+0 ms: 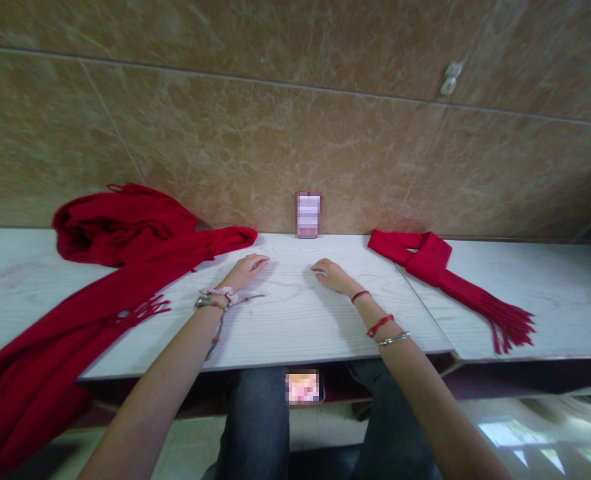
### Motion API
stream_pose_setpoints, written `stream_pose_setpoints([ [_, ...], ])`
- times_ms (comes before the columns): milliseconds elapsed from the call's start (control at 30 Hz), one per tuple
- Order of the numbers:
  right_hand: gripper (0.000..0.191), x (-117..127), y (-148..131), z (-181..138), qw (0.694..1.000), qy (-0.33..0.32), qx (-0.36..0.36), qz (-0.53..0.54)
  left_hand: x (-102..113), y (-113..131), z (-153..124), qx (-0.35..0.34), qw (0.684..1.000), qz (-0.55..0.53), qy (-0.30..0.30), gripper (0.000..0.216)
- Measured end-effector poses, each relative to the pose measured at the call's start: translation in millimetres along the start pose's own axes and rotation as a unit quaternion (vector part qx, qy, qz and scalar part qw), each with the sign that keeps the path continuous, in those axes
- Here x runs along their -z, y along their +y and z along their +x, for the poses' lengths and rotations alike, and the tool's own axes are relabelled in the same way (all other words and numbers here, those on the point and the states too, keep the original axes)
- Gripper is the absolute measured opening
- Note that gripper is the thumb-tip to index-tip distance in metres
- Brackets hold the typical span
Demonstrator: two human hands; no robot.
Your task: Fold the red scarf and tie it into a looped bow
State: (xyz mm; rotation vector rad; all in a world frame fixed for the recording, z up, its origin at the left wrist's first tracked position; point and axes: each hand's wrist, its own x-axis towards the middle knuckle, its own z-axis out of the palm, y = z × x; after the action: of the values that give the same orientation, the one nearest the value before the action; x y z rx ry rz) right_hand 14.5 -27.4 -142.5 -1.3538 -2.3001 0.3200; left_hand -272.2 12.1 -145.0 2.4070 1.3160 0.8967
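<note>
My left hand [249, 270] rests on the white wood-grain table [290, 320], fingers loosely bent and nothing in them. Opposite it, my right hand [331, 276] lies on the same top, fingers slightly curled, thumb a little apart, also without any object. To the left is a large red scarf [125, 230], bunched against the wall, with a fringed length running over the front edge. On the right lies a smaller red scarf [438, 267], looped at one end and fringed at the other. Neither hand touches a scarf.
A phone [309, 215] with a blurred screen leans upright on the brown marbled wall [255, 147] behind the table. Another blurred screen [303, 387] shows below the front edge, between my legs. A small whitish fixture [451, 78] is on the wall, upper right.
</note>
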Motion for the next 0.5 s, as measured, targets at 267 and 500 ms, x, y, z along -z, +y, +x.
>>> stream_pose_setpoints([
  [267,0.03,3.8,0.0,1.6,1.0,-0.009,-0.004,-0.004,1.9,2.4,-0.1,0.001,1.0,0.0,-0.005,0.043],
  [500,0.03,3.2,3.0,2.4,1.0,-0.021,-0.014,-0.006,0.4,4.1,1.3,0.013,1.0,0.013,-0.02,0.041],
])
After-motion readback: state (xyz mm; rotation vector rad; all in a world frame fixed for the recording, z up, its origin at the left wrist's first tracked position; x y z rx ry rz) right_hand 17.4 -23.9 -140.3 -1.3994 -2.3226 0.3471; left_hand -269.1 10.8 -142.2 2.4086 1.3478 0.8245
